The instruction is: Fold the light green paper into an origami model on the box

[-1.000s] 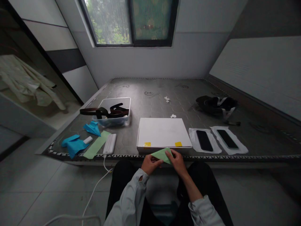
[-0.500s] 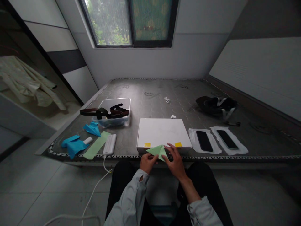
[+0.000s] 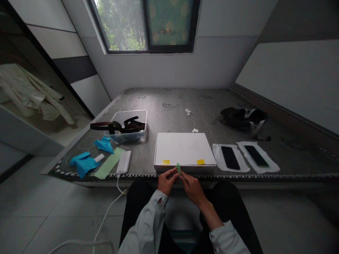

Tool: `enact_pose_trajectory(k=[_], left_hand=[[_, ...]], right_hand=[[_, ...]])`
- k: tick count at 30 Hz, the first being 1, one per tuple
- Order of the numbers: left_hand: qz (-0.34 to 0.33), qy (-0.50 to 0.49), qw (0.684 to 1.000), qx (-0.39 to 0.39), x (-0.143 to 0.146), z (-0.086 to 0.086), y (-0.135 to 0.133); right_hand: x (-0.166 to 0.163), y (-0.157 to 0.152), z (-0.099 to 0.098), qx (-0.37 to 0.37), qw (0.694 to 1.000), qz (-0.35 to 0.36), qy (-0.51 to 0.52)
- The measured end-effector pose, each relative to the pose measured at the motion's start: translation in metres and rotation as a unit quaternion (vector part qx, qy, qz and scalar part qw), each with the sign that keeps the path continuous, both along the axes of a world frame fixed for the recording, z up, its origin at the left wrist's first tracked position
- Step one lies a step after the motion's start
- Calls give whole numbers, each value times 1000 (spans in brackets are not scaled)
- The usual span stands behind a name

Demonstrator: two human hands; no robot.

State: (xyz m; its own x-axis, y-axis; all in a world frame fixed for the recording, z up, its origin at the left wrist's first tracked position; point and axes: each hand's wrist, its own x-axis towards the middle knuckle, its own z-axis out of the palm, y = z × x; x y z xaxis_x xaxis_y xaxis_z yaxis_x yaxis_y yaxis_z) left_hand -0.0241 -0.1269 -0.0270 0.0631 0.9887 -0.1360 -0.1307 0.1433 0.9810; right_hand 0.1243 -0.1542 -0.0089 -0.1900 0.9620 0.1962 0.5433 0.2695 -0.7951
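A folded piece of light green paper (image 3: 178, 168) stands edge-on between my hands, just in front of the white box (image 3: 185, 146). My left hand (image 3: 167, 180) pinches it from the left with thumb and fingers. From the right, my right hand (image 3: 193, 188) closes on it with the fingertips. Most of the paper's lower part is hidden by my fingers. Two yellow stickers, one of them this yellow sticker (image 3: 200, 162), sit at the box's front edge.
Left of the box lie a white power bank (image 3: 123, 162) with a cable, a green paper strip (image 3: 109, 164), blue folded paper (image 3: 86, 165) and a clear bin (image 3: 144, 135) holding belts (image 3: 116, 127). To the right are two phones (image 3: 230, 158) on white wrappers and a black cap (image 3: 235, 118).
The green paper was spread as a flat triangle; now it is closed together and seen as a narrow edge. My right hand has moved inward and lower, closer to my left hand.
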Motion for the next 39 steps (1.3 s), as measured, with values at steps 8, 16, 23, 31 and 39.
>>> enact_pose_trajectory(k=[8,16,23,31,39], left_hand=[[-41,9,999,32,-2,-2,-1],[-27,231,962,144,-1,7,-10],[52,301,941,147,1,0,-10],[40,239,957,162,3,-1,-12],[34,257,954,152,4,0,-11]], right_hand=[[7,2,-2,20,999,-15,-24],[1,-1,-5,66,989,-38,-128],[-2,-3,-4,60,984,-88,-140],[-2,-2,5,21,993,-110,-27],[-2,-1,-6,27,994,-66,-80]])
